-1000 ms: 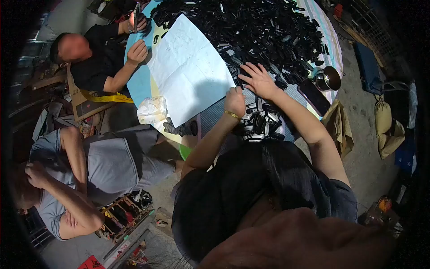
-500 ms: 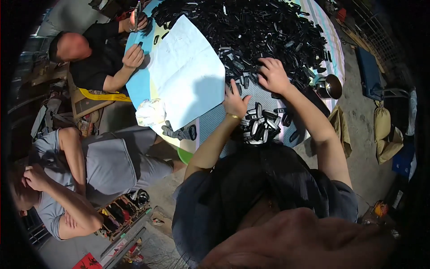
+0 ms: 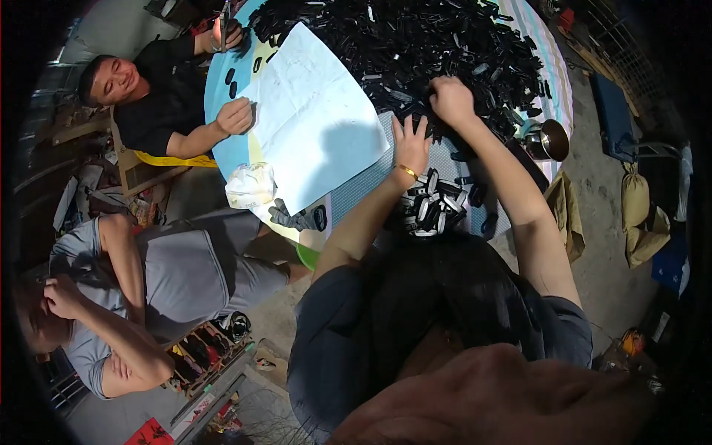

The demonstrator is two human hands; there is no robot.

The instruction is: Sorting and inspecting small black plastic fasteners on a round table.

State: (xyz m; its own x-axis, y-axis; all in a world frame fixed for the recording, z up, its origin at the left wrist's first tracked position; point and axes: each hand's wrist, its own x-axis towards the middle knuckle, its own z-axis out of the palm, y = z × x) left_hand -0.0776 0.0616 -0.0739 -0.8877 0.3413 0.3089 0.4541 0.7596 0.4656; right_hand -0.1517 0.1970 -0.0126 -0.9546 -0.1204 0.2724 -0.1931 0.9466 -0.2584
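Note:
A large heap of small black plastic pieces [image 3: 460,52] covers the far part of the table. At its near edge my left hand [image 3: 412,150] lies palm down, fingers stretched and apart, touching the nearest pieces. Just to the right, my right hand [image 3: 453,101] is on the heap with its fingers curled under; whatever they hold is hidden. Closer to my body sits a small cluster of black pieces with whitish parts [image 3: 430,208], on a grey textured mat [image 3: 352,191]. A few dark pieces [image 3: 477,194] lie right of the cluster.
A big white sheet [image 3: 319,111] covers the table's left-centre. Near it are a crumpled plastic packet [image 3: 251,185] and a grey glove [image 3: 298,216]. A metal cup [image 3: 547,141] stands at the right edge. One co-worker [image 3: 159,100] sits at the far left; another person [image 3: 182,271] sits nearer.
My left hand has moved right and a little farther into the heap's edge. My right hand has shifted slightly away from me, and its fingers have curled in. The co-worker's near hand has moved toward the sheet.

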